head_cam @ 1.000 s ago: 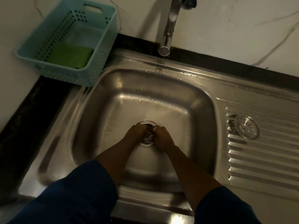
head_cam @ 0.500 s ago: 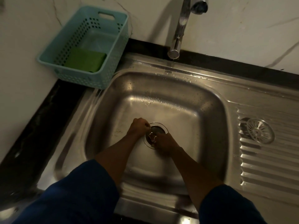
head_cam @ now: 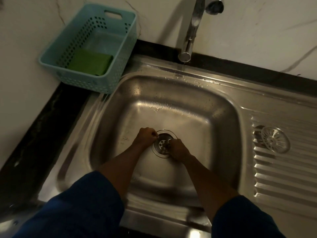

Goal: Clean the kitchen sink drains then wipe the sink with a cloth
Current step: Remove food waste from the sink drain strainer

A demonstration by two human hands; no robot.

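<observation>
My left hand (head_cam: 145, 137): fingers (head_cam: 152, 134) curled tight at the left edge of the drain ring; I cannot tell whether they pinch anything
My right hand (head_cam: 178, 149): fingers and thumb curled down, pinching the centre knob of the round perforated steel drain strainer (head_cam: 161, 144)
Strainer: seated in the drain at the bottom of the wet stainless steel sink (head_cam: 171, 100)
Second round steel strainer (head_cam: 275, 140): on the ribbed drainboard, right of the basin
Folded green cloth (head_cam: 90, 63): inside the teal plastic basket (head_cam: 85, 84) on the black desk (head_cam: 42, 126), back left
</observation>
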